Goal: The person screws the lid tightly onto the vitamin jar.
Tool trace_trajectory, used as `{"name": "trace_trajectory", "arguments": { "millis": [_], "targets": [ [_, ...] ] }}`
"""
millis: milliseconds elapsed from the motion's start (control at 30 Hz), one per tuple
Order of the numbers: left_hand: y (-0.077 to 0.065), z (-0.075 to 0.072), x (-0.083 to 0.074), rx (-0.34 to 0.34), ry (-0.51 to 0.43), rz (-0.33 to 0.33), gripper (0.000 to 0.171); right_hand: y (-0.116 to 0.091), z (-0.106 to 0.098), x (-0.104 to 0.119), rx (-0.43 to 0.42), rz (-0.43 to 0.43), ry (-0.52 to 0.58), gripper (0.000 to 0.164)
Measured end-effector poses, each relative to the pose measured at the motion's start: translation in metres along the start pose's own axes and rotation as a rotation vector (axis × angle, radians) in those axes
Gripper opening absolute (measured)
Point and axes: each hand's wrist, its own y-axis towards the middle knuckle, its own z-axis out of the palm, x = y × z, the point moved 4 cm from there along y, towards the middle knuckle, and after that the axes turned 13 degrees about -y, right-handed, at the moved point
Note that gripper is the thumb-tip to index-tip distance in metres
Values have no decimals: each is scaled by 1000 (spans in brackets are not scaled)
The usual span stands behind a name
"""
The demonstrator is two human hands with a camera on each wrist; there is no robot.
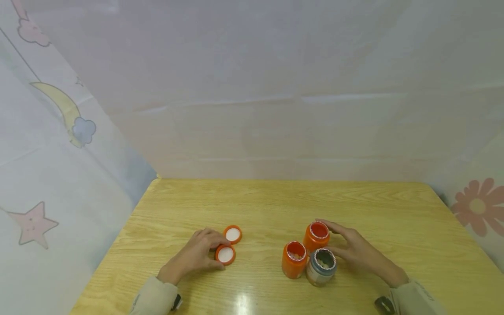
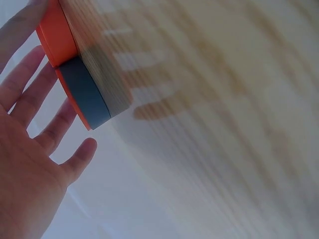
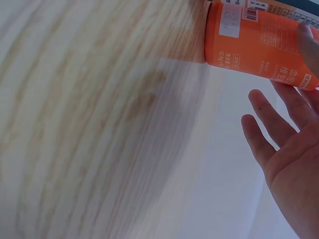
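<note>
My left hand (image 1: pixel 197 251) holds an orange lid (image 1: pixel 225 254) between thumb and fingers; it lies white inside up on the table. Just beyond sits a second lid (image 1: pixel 232 235) with an orange rim, and in the left wrist view a blue-grey side (image 2: pixel 85 92) shows below that rim. The right hand (image 1: pixel 356 251) grips an upright orange jar (image 1: pixel 313 240), thumb on its near side and fingers around the far side. Its ring and little fingers stand off the jar in the right wrist view. All the jars in view are uncapped.
A second orange jar (image 1: pixel 292 267) and a blue-grey jar (image 1: pixel 320 273) stand close together in front of the held jar, with pale contents inside. The wood-grain table (image 1: pixel 252 205) ends at a pale hanging sheet (image 1: pixel 252 131); a patterned sheet (image 1: pixel 39 175) hangs on the left.
</note>
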Motion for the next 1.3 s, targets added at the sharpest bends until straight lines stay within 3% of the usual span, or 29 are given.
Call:
{"name": "trace_trajectory", "arguments": {
  "millis": [300, 600, 867, 1100, 1300],
  "targets": [
    [0, 0, -4, 16, 30, -5, 58, 1, 0, 1, -1, -17, 13, 63],
    [-1, 0, -6, 30, 48, -3, 58, -1, 2, 2, 19, -7, 92, 62],
    [-1, 0, -5, 33, 35, -31, 57, -6, 2, -3, 25, 64, 142, 60],
    [-3, -1, -9, -3, -4, -38, 53, -11, -4, -2, -41, 93, 40, 67],
    [-5, -3, -11, -28, -19, -22, 51, -15, -10, 2, -88, 83, 5, 60]
  ]
}}
